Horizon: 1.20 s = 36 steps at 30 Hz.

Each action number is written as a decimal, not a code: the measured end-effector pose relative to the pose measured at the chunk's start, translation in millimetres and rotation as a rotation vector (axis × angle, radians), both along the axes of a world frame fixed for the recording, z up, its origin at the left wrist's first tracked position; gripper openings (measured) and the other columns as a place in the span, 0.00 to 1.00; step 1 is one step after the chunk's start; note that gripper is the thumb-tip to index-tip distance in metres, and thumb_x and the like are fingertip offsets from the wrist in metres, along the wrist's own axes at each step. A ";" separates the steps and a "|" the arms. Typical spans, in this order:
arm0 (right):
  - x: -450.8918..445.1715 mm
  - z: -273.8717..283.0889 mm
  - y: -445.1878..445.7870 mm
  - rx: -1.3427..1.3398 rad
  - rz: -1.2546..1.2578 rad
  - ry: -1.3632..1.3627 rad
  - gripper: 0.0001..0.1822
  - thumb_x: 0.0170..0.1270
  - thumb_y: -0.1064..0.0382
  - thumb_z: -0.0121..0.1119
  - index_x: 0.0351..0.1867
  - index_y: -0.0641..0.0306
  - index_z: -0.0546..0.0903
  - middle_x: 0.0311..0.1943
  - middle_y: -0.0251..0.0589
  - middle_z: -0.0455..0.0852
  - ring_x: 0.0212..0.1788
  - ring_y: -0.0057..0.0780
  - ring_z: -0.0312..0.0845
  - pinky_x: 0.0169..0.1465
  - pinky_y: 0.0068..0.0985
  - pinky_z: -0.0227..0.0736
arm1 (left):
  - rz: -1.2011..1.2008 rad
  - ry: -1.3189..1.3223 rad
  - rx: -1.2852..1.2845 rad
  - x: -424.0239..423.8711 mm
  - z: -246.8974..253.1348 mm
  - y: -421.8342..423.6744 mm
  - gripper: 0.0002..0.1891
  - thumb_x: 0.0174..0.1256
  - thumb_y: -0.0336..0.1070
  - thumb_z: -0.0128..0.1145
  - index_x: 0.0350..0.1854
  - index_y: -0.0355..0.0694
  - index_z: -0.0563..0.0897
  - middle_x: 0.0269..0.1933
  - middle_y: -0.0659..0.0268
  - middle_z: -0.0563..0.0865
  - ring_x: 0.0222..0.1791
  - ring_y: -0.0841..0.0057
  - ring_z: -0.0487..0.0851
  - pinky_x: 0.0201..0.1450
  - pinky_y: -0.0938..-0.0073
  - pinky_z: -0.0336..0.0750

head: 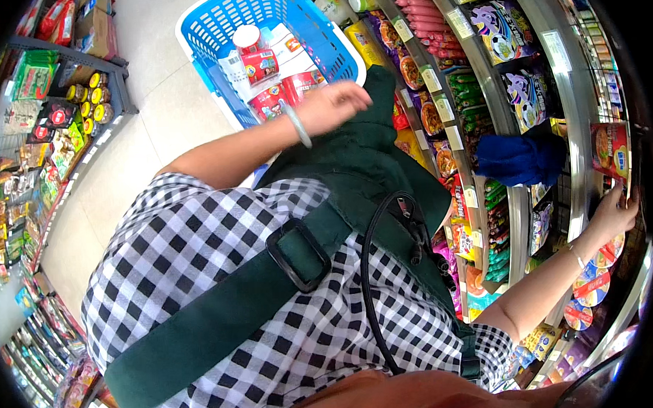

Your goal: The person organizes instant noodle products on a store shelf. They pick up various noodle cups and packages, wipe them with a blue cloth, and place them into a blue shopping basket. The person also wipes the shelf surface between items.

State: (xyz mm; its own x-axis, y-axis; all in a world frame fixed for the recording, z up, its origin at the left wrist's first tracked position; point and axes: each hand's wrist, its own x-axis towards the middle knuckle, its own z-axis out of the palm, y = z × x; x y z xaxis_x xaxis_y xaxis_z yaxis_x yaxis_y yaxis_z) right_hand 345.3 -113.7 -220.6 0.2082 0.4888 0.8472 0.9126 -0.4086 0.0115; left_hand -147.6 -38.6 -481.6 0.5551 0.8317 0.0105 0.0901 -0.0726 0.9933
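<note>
My left hand (332, 108), with a pale bangle at the wrist, hovers over the near rim of a blue plastic basket (206, 30). Its fingers are loosely curled, slightly blurred, with nothing visible in them. Inside the basket are red printed cups (260, 67), one with a white lid, beside white printed packaging (288, 45). At far right my right hand (615, 216) reaches into the shelving. Its fingers grip the lower edge of a red printed food container (610, 149); the dark picture rim obscures part of the grasp.
Tiered shelves (495, 101) with metal edges and price labels run along the right, holding packaged snacks. A dark blue cloth (521, 159) hangs at a shelf edge. Round-lidded noodle bowls (591, 285) sit below my right hand. Another stocked shelf (83, 156) stands left across the tiled floor (158, 102).
</note>
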 end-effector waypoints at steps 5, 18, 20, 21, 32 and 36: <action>-17.4 -34.2 -25.8 0.067 0.323 0.219 0.15 0.60 0.61 0.54 0.45 0.68 0.77 0.37 0.52 0.80 0.40 0.44 0.75 0.46 0.35 0.70 | 0.343 0.782 0.281 -80.7 -81.2 89.6 0.19 0.52 0.35 0.55 0.48 0.37 0.75 0.42 0.50 0.81 0.44 0.61 0.80 0.47 0.69 0.74; -85.1 -37.2 -17.9 -0.028 0.174 0.283 0.07 0.57 0.73 0.49 0.36 0.65 0.76 0.32 0.48 0.75 0.33 0.42 0.72 0.37 0.31 0.69 | 0.176 1.104 -0.671 -116.5 -208.3 114.7 0.35 0.57 0.58 0.50 0.64 0.45 0.62 0.63 0.53 0.64 0.63 0.60 0.63 0.65 0.66 0.55; -77.1 -35.1 -13.2 0.041 0.230 0.264 0.07 0.57 0.73 0.49 0.36 0.65 0.76 0.32 0.46 0.75 0.32 0.40 0.73 0.36 0.30 0.69 | 0.170 1.023 -0.555 -128.3 -244.4 111.1 0.37 0.56 0.60 0.51 0.65 0.47 0.60 0.65 0.55 0.63 0.64 0.61 0.62 0.65 0.66 0.55; -74.3 -32.6 -7.2 0.085 0.262 0.286 0.07 0.57 0.73 0.49 0.37 0.64 0.75 0.32 0.46 0.75 0.32 0.40 0.73 0.36 0.29 0.69 | 0.166 0.984 -0.451 -139.7 -270.6 111.9 0.37 0.55 0.60 0.52 0.66 0.48 0.60 0.64 0.55 0.64 0.64 0.62 0.63 0.64 0.66 0.57; -56.3 12.9 12.1 0.157 0.122 0.044 0.16 0.54 0.58 0.62 0.43 0.60 0.78 0.39 0.52 0.72 0.40 0.43 0.73 0.44 0.31 0.70 | 0.253 0.729 -0.470 -124.8 -277.0 122.3 0.35 0.49 0.43 0.66 0.59 0.39 0.64 0.36 0.53 0.82 0.32 0.66 0.80 0.35 0.65 0.76; -45.3 10.4 19.9 0.168 0.172 0.239 0.09 0.57 0.61 0.59 0.37 0.60 0.80 0.37 0.49 0.75 0.39 0.41 0.74 0.43 0.29 0.70 | 0.054 1.065 -0.156 -101.3 -212.0 109.1 0.30 0.38 0.54 0.67 0.37 0.31 0.80 0.38 0.51 0.83 0.41 0.63 0.82 0.46 0.69 0.73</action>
